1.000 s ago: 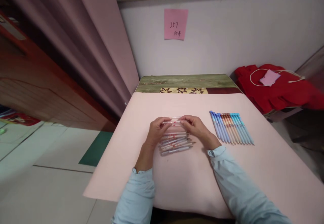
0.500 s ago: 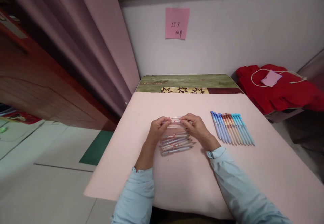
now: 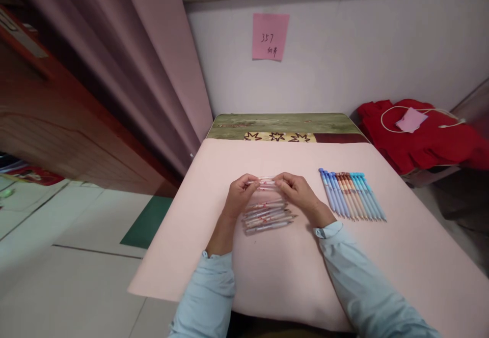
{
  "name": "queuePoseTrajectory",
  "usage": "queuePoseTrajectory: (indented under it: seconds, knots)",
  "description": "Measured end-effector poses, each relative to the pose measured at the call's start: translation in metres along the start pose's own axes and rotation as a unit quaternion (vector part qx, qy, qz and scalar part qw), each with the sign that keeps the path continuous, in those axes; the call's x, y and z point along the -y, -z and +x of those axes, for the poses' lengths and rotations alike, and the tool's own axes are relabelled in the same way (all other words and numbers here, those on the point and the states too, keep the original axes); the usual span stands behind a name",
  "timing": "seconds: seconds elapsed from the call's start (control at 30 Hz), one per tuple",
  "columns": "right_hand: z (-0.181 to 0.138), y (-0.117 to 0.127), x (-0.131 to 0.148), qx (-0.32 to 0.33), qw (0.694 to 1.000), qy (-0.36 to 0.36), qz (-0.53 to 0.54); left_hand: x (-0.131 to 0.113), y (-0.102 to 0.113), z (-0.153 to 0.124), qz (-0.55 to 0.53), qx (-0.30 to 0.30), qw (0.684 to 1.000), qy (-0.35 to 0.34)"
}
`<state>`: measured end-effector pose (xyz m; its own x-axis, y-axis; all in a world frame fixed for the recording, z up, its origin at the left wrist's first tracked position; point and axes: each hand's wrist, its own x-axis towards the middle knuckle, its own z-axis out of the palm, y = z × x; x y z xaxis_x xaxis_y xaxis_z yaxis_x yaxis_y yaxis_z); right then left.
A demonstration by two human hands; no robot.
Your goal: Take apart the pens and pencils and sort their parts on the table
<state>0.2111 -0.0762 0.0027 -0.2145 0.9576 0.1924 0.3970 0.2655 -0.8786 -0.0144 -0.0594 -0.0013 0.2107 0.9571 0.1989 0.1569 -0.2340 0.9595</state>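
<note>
Between my hands, several pale pens with red marks lie crosswise, pinched at both ends. My left hand is closed on their left ends, thumb and fingers together. At the other side my right hand grips the right ends the same way. Just below, nearer to me, a group of similar pale pens lies side by side on the pink sheet, tips to the right. Fingers hide the ends of the held pens.
Right of my hands lies a row of blue, brown and turquoise pens. The pink sheet covers most of the table. Red cloth with a white cable sits beyond the right edge; a curtain hangs at left.
Both hands keep their hold on the pale pens, with only a slight shift of the fingers. The whole view has moved slightly; the pens on the sheet lie as before.
</note>
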Motion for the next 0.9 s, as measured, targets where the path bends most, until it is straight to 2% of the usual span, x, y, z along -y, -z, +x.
queuePoseTrajectory:
  seconds: [0.17, 0.27, 0.4, 0.73, 0.8, 0.9]
  knots:
    - [0.001, 0.008, 0.001, 0.079, 0.989, -0.078, 0.1, -0.003, -0.001, -0.001, 0.072, 0.003, 0.995, -0.075]
    - [0.003, 0.008, 0.002, 0.097, 0.981, -0.098, 0.135, -0.008, -0.001, -0.001, 0.106, 0.016, 0.99, -0.097]
    - [0.004, 0.003, 0.002, 0.061, 0.987, -0.091, 0.117, -0.012, 0.0, -0.002, 0.116, 0.014, 0.99, -0.078]
    - [0.004, -0.001, 0.007, -0.05, 0.995, 0.033, 0.077, -0.004, 0.0, 0.0, 0.028, -0.034, 0.999, 0.01]
    - [0.004, -0.002, 0.005, -0.074, 0.994, 0.026, 0.074, -0.001, 0.001, 0.002, 0.023, -0.042, 0.999, 0.004]
    - [0.006, -0.005, 0.001, -0.1, 0.993, -0.038, 0.057, 0.0, 0.002, 0.006, 0.037, -0.026, 0.999, -0.015]
